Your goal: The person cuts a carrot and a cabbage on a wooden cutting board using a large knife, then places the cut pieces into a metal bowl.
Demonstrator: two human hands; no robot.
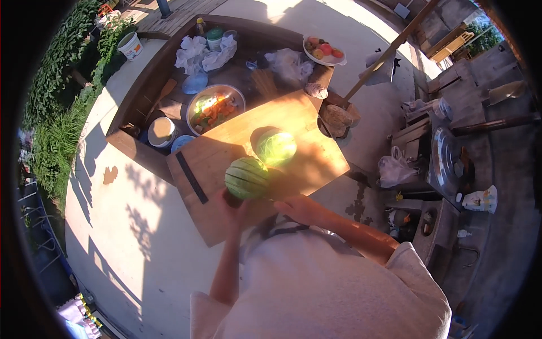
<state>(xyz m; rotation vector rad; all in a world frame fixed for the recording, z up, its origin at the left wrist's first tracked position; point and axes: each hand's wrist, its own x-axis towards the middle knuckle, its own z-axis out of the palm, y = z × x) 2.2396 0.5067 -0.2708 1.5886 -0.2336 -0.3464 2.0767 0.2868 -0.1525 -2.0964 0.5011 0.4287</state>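
Observation:
A round green cabbage (247,178) with several dark parallel lines across it sits on the wooden board (220,150). My left hand (232,207) grips its near left side. To the right is my right hand (298,208), its fingers bent over the board's near edge; a thin thing seems to reach from it towards the cabbage, but what it is cannot be told. Touching the first cabbage on its far right side, a paler cabbage (276,147) lies in bright sun. A flat dark strip (191,177) lies along the board's left part.
Beyond the board, a wooden-rimmed table (139,156) holds a metal bowl (239,91) of cut vegetables, a white tub (161,132), plastic bags (290,63) and a whisk-like brush (263,82). A fruit bowl (324,62) stands at the far corner. On the right is a lidded wok (446,156).

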